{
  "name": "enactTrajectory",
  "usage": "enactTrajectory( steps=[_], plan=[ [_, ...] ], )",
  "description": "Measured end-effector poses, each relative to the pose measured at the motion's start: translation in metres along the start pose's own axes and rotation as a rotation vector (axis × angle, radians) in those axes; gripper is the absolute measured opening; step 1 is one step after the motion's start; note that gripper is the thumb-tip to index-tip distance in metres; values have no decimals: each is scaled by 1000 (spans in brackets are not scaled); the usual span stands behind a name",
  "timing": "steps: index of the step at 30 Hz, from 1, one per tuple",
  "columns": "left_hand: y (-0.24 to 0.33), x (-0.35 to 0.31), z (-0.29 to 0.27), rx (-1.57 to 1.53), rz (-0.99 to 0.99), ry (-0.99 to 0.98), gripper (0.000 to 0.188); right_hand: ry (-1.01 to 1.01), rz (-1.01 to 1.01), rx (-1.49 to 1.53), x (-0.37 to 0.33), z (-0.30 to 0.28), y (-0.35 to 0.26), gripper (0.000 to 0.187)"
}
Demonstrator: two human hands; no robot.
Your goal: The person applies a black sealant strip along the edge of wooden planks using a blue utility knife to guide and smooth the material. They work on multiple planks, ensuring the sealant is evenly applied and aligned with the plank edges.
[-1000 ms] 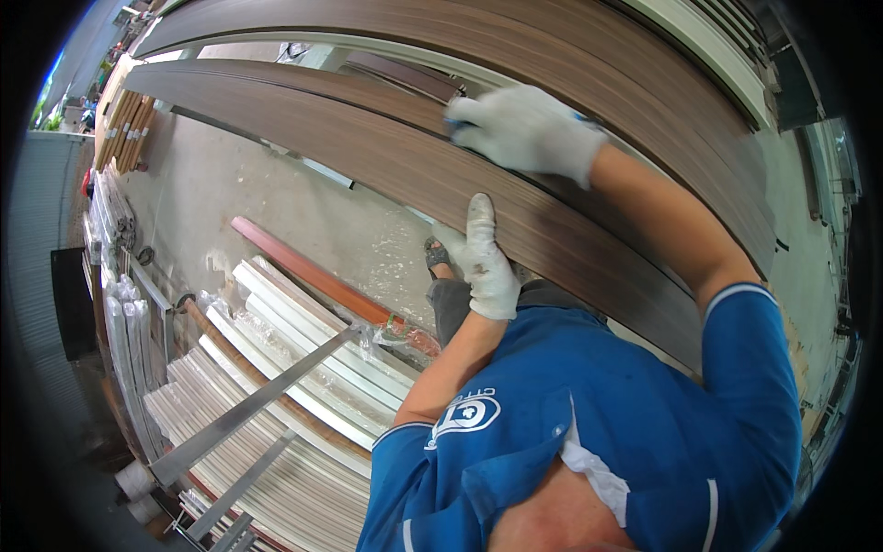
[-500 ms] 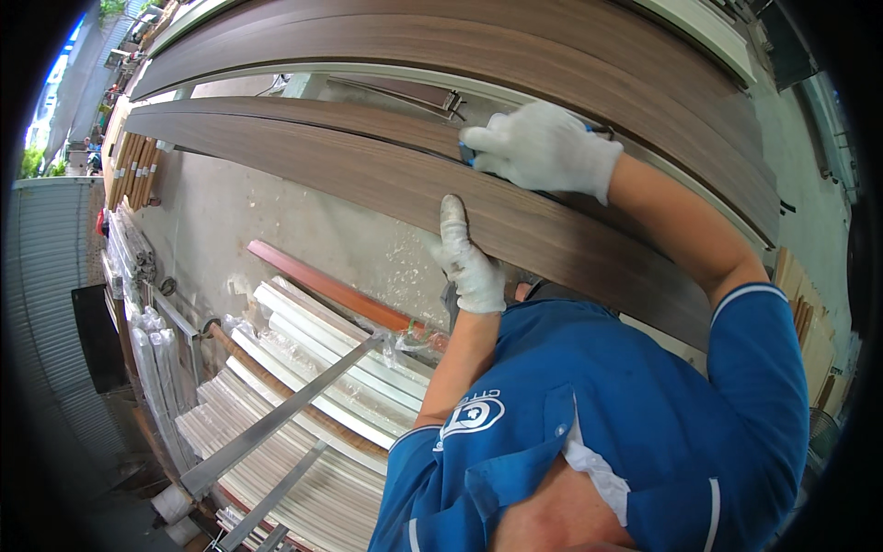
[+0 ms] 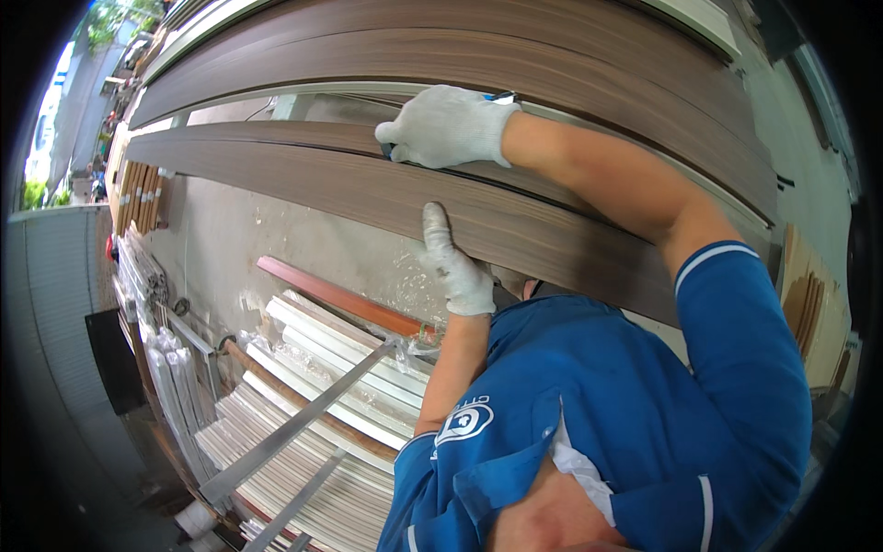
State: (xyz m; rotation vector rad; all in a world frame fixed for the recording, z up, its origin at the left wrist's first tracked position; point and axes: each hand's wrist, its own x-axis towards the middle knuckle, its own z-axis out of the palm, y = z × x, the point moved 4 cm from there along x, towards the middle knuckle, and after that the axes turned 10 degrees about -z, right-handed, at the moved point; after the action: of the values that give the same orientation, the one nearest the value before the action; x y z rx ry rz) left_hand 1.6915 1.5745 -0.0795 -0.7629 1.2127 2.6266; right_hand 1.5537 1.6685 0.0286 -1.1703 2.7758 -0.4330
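Note:
A long brown wood-grain board (image 3: 303, 175) with a dark groove along its length lies across in front of me. My left hand (image 3: 457, 267), in a white glove with a soiled thumb, grips the board's near edge; the thumb rests on top and the fingers are hidden beneath. My right hand (image 3: 446, 127), also gloved, is closed over the groove. It holds a blue and black hand tool (image 3: 502, 97), mostly covered by the glove; one end shows by the wrist and a dark tip at the fingers. I cannot make out its exact kind.
Beyond a gap, wider brown boards (image 3: 570, 78) lie parallel. White strips (image 3: 303, 432) are stacked on a metal rack (image 3: 294, 421) at lower left, beside a reddish-brown profile (image 3: 349, 299). Plastic-wrapped lengths (image 3: 175, 386) stand farther left. Light panels (image 3: 819, 304) are at the right.
My right hand has slid left along the groove with the tool in it. My left hand keeps hold of the board's near edge. The view has shifted slightly.

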Motion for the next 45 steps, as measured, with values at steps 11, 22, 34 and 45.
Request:
enactTrajectory(
  steps=[11, 22, 34, 45],
  plan=[
    [0, -5, 4, 46, 24, -63, 67, 120, 186, -31, -303, -16, -26, 23],
    [-4, 29, -65, 524, -52, -163, 74, 619, 512, 324, -258, -35, -25, 37],
    [204, 152, -152, 739, 175, -809, 53, 851, -57, 1458, 167, 86, -104, 50],
    [409, 241, -314, 761, 74, -370, 32, 504, -131, 1378, 418, 131, -168, 59]
  ],
)
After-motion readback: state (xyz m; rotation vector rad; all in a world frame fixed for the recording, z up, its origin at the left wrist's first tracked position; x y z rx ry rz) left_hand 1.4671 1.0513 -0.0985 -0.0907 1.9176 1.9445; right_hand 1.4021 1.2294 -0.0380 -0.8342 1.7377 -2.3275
